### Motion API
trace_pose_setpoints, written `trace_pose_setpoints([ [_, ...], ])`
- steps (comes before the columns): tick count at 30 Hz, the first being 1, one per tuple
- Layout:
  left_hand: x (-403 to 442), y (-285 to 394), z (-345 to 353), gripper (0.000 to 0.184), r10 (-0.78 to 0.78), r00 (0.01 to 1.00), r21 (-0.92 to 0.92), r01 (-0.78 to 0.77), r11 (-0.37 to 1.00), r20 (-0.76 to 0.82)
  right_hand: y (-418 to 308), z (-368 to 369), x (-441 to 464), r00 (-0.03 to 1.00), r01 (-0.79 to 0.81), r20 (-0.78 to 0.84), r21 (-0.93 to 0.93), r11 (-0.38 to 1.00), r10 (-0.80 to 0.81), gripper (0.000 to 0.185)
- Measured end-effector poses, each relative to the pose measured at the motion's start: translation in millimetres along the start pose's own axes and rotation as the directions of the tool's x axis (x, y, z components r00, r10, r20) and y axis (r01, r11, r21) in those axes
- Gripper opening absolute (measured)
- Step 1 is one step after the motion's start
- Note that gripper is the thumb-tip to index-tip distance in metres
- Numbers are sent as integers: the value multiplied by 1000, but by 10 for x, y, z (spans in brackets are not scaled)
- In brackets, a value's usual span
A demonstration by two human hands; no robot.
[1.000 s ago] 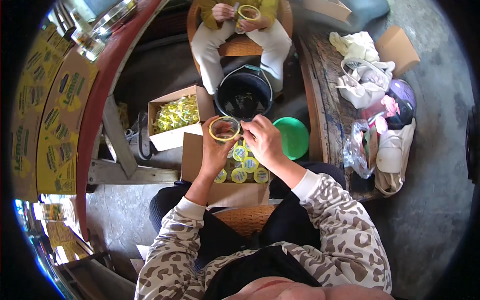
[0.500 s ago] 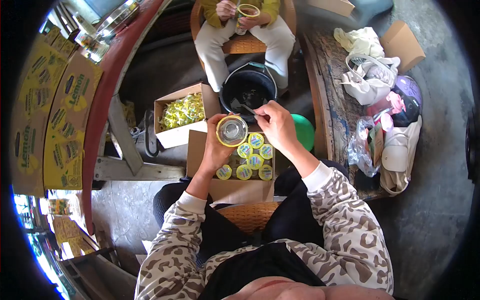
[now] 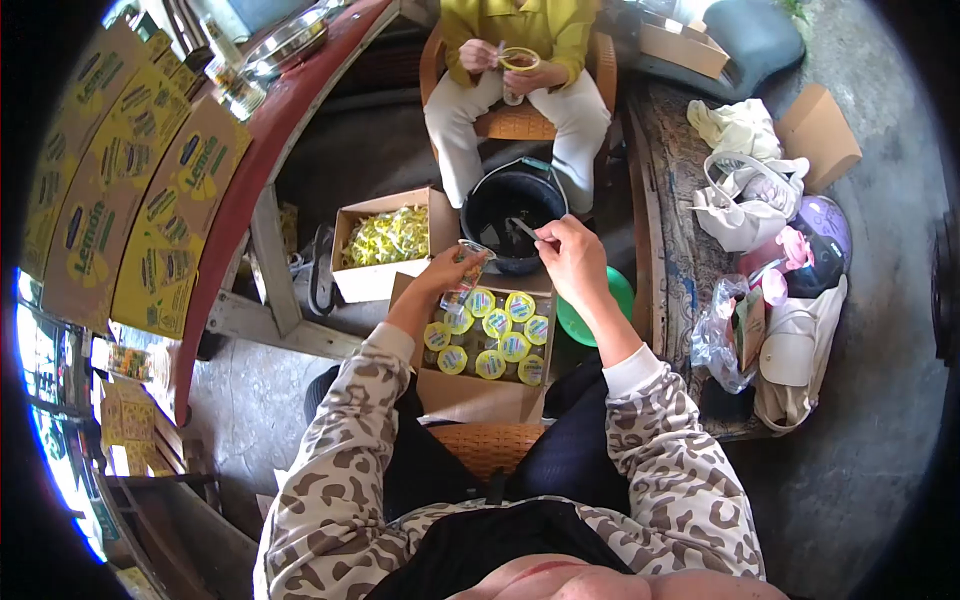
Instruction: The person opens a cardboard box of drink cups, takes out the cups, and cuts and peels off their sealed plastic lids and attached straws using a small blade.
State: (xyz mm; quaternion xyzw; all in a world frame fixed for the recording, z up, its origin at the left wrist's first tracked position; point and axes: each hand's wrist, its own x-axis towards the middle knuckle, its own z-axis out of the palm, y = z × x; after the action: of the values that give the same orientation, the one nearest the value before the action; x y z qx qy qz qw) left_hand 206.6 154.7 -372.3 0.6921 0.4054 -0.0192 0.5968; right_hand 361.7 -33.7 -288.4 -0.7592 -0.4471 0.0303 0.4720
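My left hand [image 3: 445,273] is wrapped round a clear plastic cup [image 3: 468,278] with printed sides, tipped on its side toward the bucket. In my right hand [image 3: 575,255], fingers pinch a thin, pale, flat-bladed tool [image 3: 524,229]; its exact kind is unclear. The tool points over a black bucket [image 3: 485,205] with dark contents. Below my hands stands an open cardboard box [image 3: 470,395] holding several cups with yellow-green printed lids [image 3: 490,364].
A box [image 3: 385,285] of yellow-green strips [image 3: 385,238] stands left of the bucket, a green basin [image 3: 580,325] to the right. Opposite sits a person [image 3: 515,75] holding a cup. Lemon cartons [image 3: 180,220] line the left table; bags [image 3: 745,215] lie on the right bench.
The cup in my left hand has turned from mouth-up to lying tilted. My right hand has shifted slightly right with the tool. The whole view has shifted.
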Motion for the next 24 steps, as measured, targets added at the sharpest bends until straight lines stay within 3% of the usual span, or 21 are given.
trace_pose_setpoints([
  [4, 839, -161, -54, 67, -83, 994, 70, 77, 995, 74, 61, -66, 33, 1000, -18, 15, -67, 998, 19, 7],
  [6, 1216, -213, -28, 63, -144, 984, 155, 127, 980, 104, 137, -44, 51, 1000, -13, -9, -51, 999, 13, 6],
  [8, 1279, -100, 81, 57, -192, 974, 117, 178, 977, 122, 179, -30, 81, 995, 31, -88, -61, 998, -36, 9],
  [12, 1649, -277, 205, 63, -51, 995, 190, 33, 981, 89, 229, -53, 128, 995, 4, -101, -60, 998, -10, 8],
  [14, 1577, -239, 353, 72, 243, 950, 527, -107, 843, -196, 226, -72, 141, 995, -8, -102, -46, 999, 4, 8],
  [16, 1515, -300, 470, 77, 234, 941, 475, -94, 875, -245, 240, -74, 158, 994, -17, -105, -30, 999, 14, 8],
  [18, 1551, -469, 508, 81, 109, 993, 704, -55, 708, -33, 258, -69, 160, 995, -9, -101, -30, 1000, 6, 8],
  [19, 1581, -405, 487, 81, 7, 999, 629, 23, 777, -45, 242, -84, 159, 995, -15, -99, -25, 1000, 12, 8],
  [20, 1549, -401, 523, 81, 4, 999, 627, 29, 778, -51, 247, -88, 152, 995, -11, -95, -21, 1000, 9, 8],
  [22, 1503, -460, 543, 80, 205, 965, 762, -8, 647, -164, 233, -96, 148, 996, -8, -90, -29, 1000, 5, 7],
  [23, 1478, -528, 496, 80, 198, 979, 799, -78, 596, -52, 231, -93, 147, 997, -11, -83, -24, 1000, 9, 8],
  [24, 1464, -577, 424, 80, 196, 978, 798, -58, 600, -76, 229, -86, 142, 997, -12, -73, -16, 1000, 10, 8],
])
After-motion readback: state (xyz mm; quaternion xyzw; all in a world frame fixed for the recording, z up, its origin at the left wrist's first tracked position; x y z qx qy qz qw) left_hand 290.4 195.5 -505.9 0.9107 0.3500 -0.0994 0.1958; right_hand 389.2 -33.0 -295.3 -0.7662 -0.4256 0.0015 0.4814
